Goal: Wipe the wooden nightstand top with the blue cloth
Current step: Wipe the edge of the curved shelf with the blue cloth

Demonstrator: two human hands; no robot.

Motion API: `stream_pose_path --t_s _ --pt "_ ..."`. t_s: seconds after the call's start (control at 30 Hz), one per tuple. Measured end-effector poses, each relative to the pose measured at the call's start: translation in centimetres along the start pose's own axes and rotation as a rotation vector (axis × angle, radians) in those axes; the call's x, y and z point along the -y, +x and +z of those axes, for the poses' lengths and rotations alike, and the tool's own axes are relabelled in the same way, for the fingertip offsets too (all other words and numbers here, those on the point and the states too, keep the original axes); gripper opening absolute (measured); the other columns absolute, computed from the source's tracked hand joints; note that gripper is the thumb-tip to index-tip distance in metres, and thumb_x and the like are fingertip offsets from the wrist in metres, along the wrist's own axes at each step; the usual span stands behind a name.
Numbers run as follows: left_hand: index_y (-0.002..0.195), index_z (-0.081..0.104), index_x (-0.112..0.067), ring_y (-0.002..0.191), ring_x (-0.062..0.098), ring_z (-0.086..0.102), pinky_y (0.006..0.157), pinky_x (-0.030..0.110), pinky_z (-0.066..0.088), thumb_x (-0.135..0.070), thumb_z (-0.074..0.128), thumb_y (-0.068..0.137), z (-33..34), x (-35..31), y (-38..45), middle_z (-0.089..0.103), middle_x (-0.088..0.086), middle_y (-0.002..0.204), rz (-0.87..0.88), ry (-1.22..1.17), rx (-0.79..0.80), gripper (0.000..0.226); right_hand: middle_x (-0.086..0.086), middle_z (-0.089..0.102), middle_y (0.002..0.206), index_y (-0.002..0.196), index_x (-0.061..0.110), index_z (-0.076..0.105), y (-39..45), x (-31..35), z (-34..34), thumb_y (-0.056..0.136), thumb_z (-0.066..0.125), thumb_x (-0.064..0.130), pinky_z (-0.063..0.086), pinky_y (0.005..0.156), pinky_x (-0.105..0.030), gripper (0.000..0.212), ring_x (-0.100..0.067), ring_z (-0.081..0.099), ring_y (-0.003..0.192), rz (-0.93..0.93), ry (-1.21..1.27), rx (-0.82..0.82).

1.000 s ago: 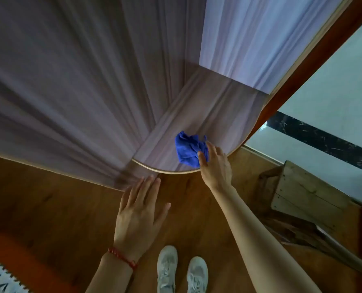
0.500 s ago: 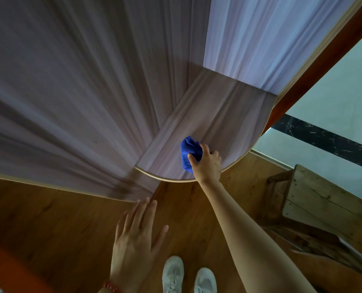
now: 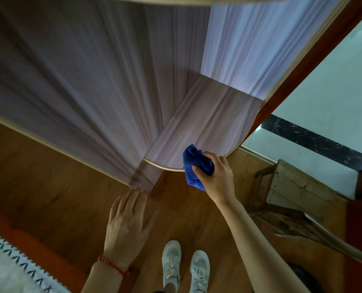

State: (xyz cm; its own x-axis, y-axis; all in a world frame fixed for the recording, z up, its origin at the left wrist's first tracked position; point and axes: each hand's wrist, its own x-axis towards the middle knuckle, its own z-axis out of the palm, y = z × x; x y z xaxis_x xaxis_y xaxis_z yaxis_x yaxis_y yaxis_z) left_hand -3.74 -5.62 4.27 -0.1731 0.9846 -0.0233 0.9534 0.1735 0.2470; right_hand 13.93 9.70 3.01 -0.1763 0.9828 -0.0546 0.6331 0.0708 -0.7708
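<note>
We bunch the blue cloth [image 3: 197,166] in our right hand [image 3: 218,178] at the nightstand top [image 3: 207,127] edge, left hand [image 3: 127,225] flat-fingered; soft, light, grip anywhere.

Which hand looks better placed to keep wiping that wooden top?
The right hand: it grips the blue cloth at the nightstand top's rounded edge. The left hand is open and holds nothing.

Counted in the head view: two hands, the left hand [image 3: 126,225] and the right hand [image 3: 217,179]. One blue cloth [image 3: 194,166]. One rounded wooden nightstand top [image 3: 203,132]. Two white shoes [image 3: 185,266]. One red bracelet [image 3: 112,265], on the left wrist. One wooden crate [image 3: 298,187]. One patterned rug [image 3: 11,269].
</note>
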Motion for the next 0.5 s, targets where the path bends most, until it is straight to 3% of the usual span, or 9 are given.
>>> stream_pose_path --t_s 0.07,0.1,0.17,0.3,0.5 --pt "0.120 0.056 -0.002 0.114 0.034 0.054 0.093 0.051 0.040 -0.030 0.075 0.075 -1.7 0.2 -1.0 0.059 0.017 0.119 -0.025 0.005 -0.009 0.056 -0.007 0.052 0.111 0.116 0.018 0.055 -1.9 2.0 -2.3 0.078 0.070 0.028 0.043 0.068 -0.018 0.043 -0.011 0.052 0.085 -0.048 -0.025 0.013" --pt "0.121 0.056 -0.003 0.115 0.035 0.053 0.094 0.051 0.039 -0.030 0.072 0.076 -2.5 0.3 -1.6 0.059 0.017 0.120 -0.034 0.005 -0.015 0.055 -0.007 0.051 0.112 0.117 0.016 0.054 -2.9 3.0 -3.4 0.077 0.071 0.027 0.041 0.067 -0.014 0.044 -0.010 0.051 0.085 -0.072 -0.046 0.024" --pt "0.122 0.055 -0.003 0.117 0.034 0.052 0.095 0.051 0.038 -0.039 0.051 0.083 -4.1 0.3 -2.9 0.058 0.017 0.123 -0.060 -0.001 -0.033 0.053 -0.008 0.049 0.114 0.117 0.015 0.054 -4.5 4.6 -5.2 0.077 0.071 0.026 0.037 0.066 -0.009 0.045 -0.008 0.049 0.085 -0.123 -0.094 0.046" --pt "0.127 0.048 -0.010 0.119 0.033 0.050 0.095 0.052 0.039 -0.053 0.023 0.095 -6.2 -0.8 -5.9 0.056 0.016 0.126 -0.130 -0.049 -0.066 0.059 -0.007 0.050 0.112 0.117 0.014 0.054 -6.8 6.9 -7.7 0.077 0.071 0.028 0.041 0.068 -0.022 0.045 -0.009 0.046 0.086 -0.203 -0.170 0.083" --pt "0.122 0.057 -0.006 0.120 0.030 0.048 0.097 0.048 0.037 -0.055 0.013 0.096 -8.6 -3.5 -11.4 0.057 0.015 0.126 -0.344 -0.028 -0.089 0.071 -0.010 0.056 0.108 0.115 0.013 0.056 -9.4 8.7 -9.0 0.077 0.072 0.027 0.041 0.067 -0.022 0.044 -0.016 0.055 0.085 -0.411 -0.236 0.225"
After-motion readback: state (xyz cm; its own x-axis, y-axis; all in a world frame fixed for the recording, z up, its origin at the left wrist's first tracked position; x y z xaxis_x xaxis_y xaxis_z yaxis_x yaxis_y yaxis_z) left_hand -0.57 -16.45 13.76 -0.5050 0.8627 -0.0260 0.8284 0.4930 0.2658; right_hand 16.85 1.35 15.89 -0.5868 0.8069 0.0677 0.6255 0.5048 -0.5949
